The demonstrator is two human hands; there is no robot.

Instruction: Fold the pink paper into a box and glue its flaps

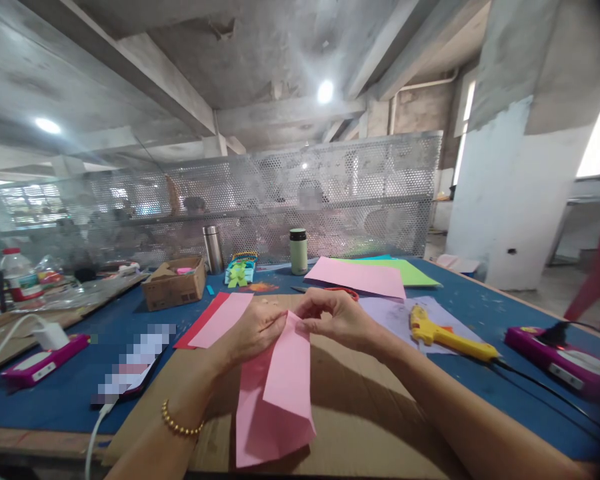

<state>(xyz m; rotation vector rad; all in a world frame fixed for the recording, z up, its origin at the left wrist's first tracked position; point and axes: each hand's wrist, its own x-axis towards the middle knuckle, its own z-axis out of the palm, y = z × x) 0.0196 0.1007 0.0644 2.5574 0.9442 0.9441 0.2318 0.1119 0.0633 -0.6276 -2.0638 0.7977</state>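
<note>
A thin, matte pink paper sheet (275, 393), folded over on itself so a smooth flap overlaps a creased under-layer, lies on a flat brown cardboard sheet (360, 407) that covers the near part of the blue table (70, 393). The paper is a long strip; its long axis runs from the near edge of the cardboard away from the person, with the narrow top end pointing toward the far side. The left hand (253, 330) and right hand (337, 317) meet at that far end, each grip pinched closed on the top edge of the paper, so nearly the whole strip hangs and lies nearer the person than the fingers. Right of the cardboard rests a glossy yellow plastic glue gun (447, 333); just beyond the right hand lie red-handled scissors (343, 291).
</note>
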